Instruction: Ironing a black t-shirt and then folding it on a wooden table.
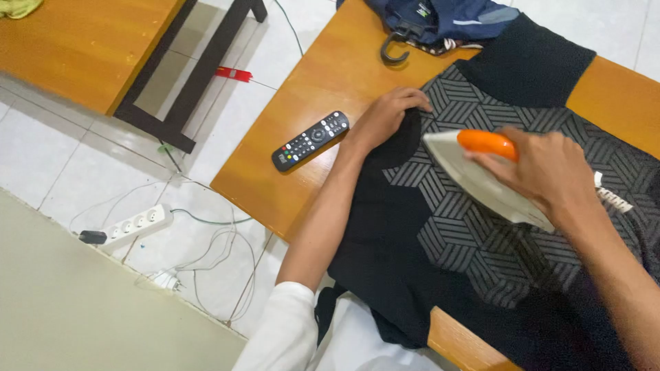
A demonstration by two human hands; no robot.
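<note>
A black shirt with a grey geometric pattern lies spread over a wooden table. My right hand grips the orange handle of a white clothes iron, which rests on the patterned part of the shirt. My left hand presses flat on the shirt's edge, just left of the iron's tip, with fingers holding the fabric down.
A black remote control lies on the table left of my left hand. A dark hanger hook and blue clothes sit at the table's far end. A white power strip and cables lie on the tiled floor. Another wooden table stands at upper left.
</note>
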